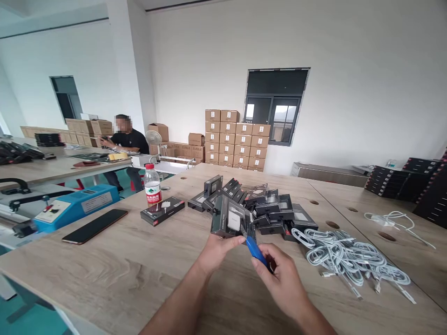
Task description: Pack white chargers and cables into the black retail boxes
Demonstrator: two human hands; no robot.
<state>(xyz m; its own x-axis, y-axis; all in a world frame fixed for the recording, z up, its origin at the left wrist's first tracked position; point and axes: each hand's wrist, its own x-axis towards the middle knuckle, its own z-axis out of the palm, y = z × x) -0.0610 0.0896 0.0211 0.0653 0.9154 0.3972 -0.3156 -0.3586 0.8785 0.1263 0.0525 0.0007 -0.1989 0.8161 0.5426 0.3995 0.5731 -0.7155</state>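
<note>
My left hand point(218, 251) grips a small black product box point(228, 219) with a clear window that shows a white item inside, held just above the wooden table point(139, 274). My right hand point(281, 274) holds a blue-handled tool point(255, 250) whose tip points at the box's lower right corner. Right behind the box lies a heap of similar black boxes point(265, 209). A pile of white cables point(349, 258) lies to the right of my right hand.
A water bottle point(152, 186) stands beside a flat black box point(162, 211). A phone point(95, 225) and a blue machine point(75, 204) sit at the left. Stacks of black boxes point(401, 181) are far right, cartons point(237, 139) at the wall. A person point(125, 139) sits at another table.
</note>
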